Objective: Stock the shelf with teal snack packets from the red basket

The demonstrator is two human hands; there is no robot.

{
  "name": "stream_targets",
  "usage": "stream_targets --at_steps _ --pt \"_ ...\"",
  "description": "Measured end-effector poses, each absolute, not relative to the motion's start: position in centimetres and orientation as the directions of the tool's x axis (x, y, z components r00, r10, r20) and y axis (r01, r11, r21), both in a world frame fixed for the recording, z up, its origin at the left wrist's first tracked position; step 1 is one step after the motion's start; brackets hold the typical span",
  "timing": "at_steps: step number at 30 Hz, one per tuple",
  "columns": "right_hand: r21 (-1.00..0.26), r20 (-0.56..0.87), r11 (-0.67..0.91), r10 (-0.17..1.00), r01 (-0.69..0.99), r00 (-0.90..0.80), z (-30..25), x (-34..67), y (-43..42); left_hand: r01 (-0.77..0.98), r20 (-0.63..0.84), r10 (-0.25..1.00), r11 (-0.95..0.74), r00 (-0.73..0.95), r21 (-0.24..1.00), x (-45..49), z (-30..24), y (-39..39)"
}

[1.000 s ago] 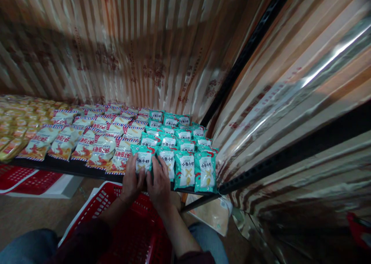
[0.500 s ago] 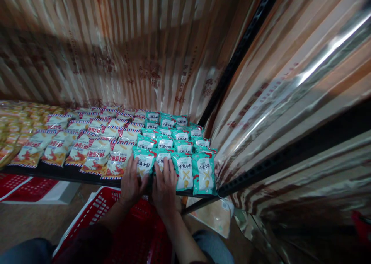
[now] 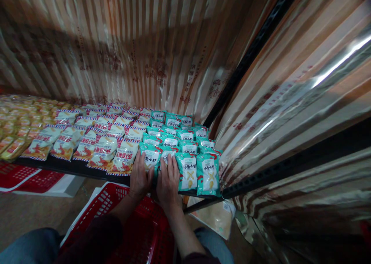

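At the shelf's front edge, my left hand point(image 3: 140, 180) has its fingers along the left side of a teal and white snack bag point(image 3: 152, 155) and its thumb near the lower right, gripping it. Just right of it, my right hand point(image 3: 168, 182) lies with stretched fingers flat on the front of the neighbouring teal snack bag point(image 3: 168, 151), covering most of it. Two more front-row bags lean to the right, one the teal snack bag point(image 3: 188, 175) beside my fingers. Several rows of the same bags stand behind.
White and orange snack bags point(image 3: 100, 150) and yellow packets point(image 3: 14, 148) fill the black shelf point(image 3: 72, 167) leftward. A red basket point(image 3: 136, 233) sits below my arms. A black upright post point(image 3: 232, 82) and striped sheeting point(image 3: 290, 101) bound the right side.
The view has shifted slightly, so the shelf and bags appear farther right. Both hands remain on the same two teal bags, with little visible movement against them.
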State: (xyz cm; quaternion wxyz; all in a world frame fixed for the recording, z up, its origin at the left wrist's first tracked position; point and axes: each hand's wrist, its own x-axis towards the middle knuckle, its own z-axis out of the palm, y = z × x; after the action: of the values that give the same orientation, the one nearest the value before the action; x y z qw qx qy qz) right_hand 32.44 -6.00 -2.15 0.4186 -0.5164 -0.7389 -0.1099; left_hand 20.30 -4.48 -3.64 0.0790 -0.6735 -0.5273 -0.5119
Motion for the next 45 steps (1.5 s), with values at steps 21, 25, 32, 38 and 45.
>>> stream_targets --at_steps 21,25,32,38,45 --pt "-0.271 0.756 0.206 0.65 0.94 0.075 -1.5 37.1 -6.5 0.755 0.746 0.662 -0.454 -0.071 0.474 20.0 -3.7 -5.1" --pt "-0.284 0.774 0.204 0.625 0.937 0.099 -1.4 36.9 -5.8 0.747 0.753 0.653 -0.46 -0.082 0.48 20.0 -3.8 -5.0" --pt "-0.299 0.804 0.208 0.581 0.931 0.128 -1.3 36.7 -5.1 0.746 0.762 0.642 -0.467 -0.084 0.475 19.9 -4.0 -5.0" --pt "-0.303 0.777 0.132 0.608 0.944 0.164 -1.5 36.2 -5.2 0.739 0.758 0.646 -0.47 -0.086 0.484 19.9 -4.1 -5.0" --pt "-0.256 0.829 0.229 0.551 0.939 0.092 -0.4 36.3 -6.6 0.722 0.763 0.639 -0.48 -0.103 0.499 19.9 -4.2 -4.9"
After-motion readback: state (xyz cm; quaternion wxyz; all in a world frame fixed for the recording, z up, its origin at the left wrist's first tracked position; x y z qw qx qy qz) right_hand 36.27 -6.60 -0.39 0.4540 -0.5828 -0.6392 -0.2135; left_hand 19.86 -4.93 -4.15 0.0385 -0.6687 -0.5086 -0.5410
